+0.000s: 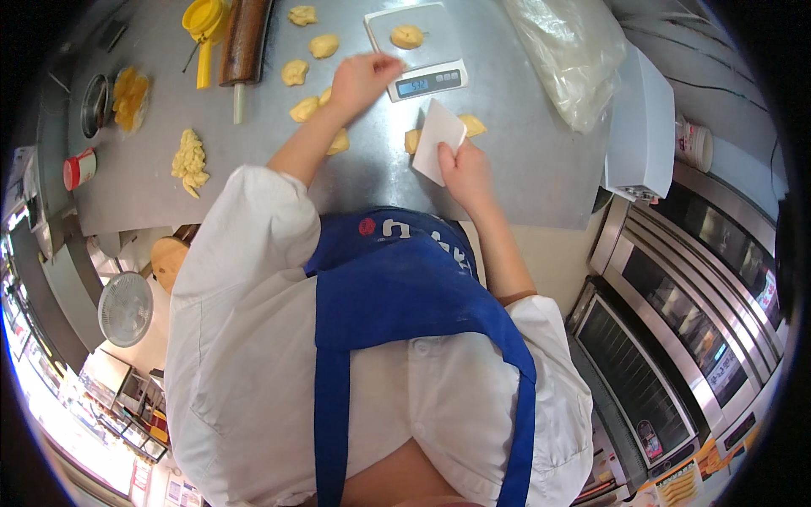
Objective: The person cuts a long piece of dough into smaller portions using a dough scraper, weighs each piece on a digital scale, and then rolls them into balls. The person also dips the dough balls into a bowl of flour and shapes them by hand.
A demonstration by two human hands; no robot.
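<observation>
My right hand (pixel 467 174) grips a white dough scraper (pixel 437 133), held tilted over the steel worktop. Pieces of yellow dough (pixel 472 125) show on either side of the scraper, which hides part of them. My left hand (pixel 364 82) is beside the left edge of a digital kitchen scale (pixel 427 84), fingertips drawn together; whether they pinch a bit of dough cannot be seen. On the scale's plate rests a dough lump (pixel 407 37). Several portioned dough lumps (pixel 295 73) lie left of the scale, some partly hidden by my left hand and forearm.
The steel worktop (pixel 247 171) bears a wooden rolling pin (pixel 247 44), a yellow plastic tool (pixel 204 38), a dough heap (pixel 190 161), a metal bowl (pixel 96 106) and a red-and-white container (pixel 80 170). At right are a plastic bag (pixel 564 57) and ovens (pixel 640 374).
</observation>
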